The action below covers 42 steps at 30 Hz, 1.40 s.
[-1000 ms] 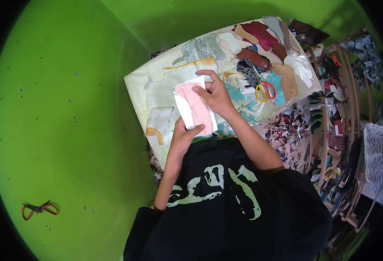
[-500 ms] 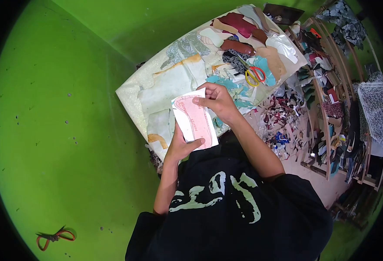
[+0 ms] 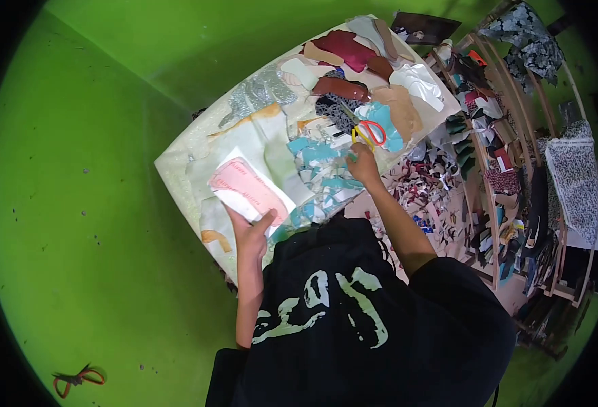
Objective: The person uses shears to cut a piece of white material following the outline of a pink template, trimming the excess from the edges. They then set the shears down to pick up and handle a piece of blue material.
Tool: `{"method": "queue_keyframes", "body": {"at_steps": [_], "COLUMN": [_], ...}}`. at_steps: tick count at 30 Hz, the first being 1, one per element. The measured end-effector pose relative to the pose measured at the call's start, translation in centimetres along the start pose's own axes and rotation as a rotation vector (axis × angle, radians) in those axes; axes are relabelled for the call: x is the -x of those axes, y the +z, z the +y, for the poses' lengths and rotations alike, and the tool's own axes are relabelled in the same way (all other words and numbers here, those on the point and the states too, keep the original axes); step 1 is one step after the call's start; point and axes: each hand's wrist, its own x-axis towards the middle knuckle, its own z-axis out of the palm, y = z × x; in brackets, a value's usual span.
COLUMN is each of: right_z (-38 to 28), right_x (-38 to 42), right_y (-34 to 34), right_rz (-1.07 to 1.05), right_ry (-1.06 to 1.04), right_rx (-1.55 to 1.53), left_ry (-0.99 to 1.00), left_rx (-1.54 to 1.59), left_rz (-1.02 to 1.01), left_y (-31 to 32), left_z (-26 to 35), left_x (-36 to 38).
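My left hand [image 3: 250, 234] grips the lower end of a white sheet [image 3: 277, 197], thumb on top. On the sheet lies a pink sole-shaped piece [image 3: 244, 186] with red printed lettering, held together with it. My right hand [image 3: 362, 165] is at the table's near side, fingers reaching to the yellow handle of the scissors [image 3: 373, 132] and slightly apart; whether they touch is hard to see. The scissors, with one yellow and one red handle, lie on the table, blades toward dark patterned fabric [image 3: 339, 108]. Turquoise scraps [image 3: 319, 159] lie beside my right hand.
The pale table [image 3: 183, 163] carries a brown piece [image 3: 339, 88], maroon material [image 3: 343, 49], tan pieces and silvery sheets. Scraps cover the floor [image 3: 414, 183] at right. Wooden racks [image 3: 509, 122] hold stacked materials. Red-handled snips [image 3: 78, 380] appear at lower left against the green wall [image 3: 82, 258].
My right hand has let go of the sheet and moved right to the scissors. My left hand keeps the sheet, now lower left and tilted more sideways. The view has shifted slightly.
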Motion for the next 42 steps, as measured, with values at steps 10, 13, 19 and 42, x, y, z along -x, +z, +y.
{"method": "queue_keyframes", "body": {"at_steps": [10,13,19,42], "right_z": [5.6,5.6,2.3,-27.2], "right_x": [-7.7,-9.4,-7.7,13.5], "right_y": [-2.3,-2.5,-4.6,-9.1], "right_rz": [-0.057,-0.257,-0.492,-0.960], "right_ry": [-0.059,0.110,0.324,-0.144], "right_rx": [0.276,0.234,-0.481,-0.609], "left_ry": [0.096,0.142,0.266,0.417], "left_rx": [-0.046,-0.075,-0.108,-0.284], "left_rz": [0.255,0.297,0.479,0.380], "left_y": [5.1,6.4,7.7,-0.8], "left_z": [-1.5,-0.5,2.3,7.5], "left_x": [-0.9,-1.2,-0.4,3.8]}}
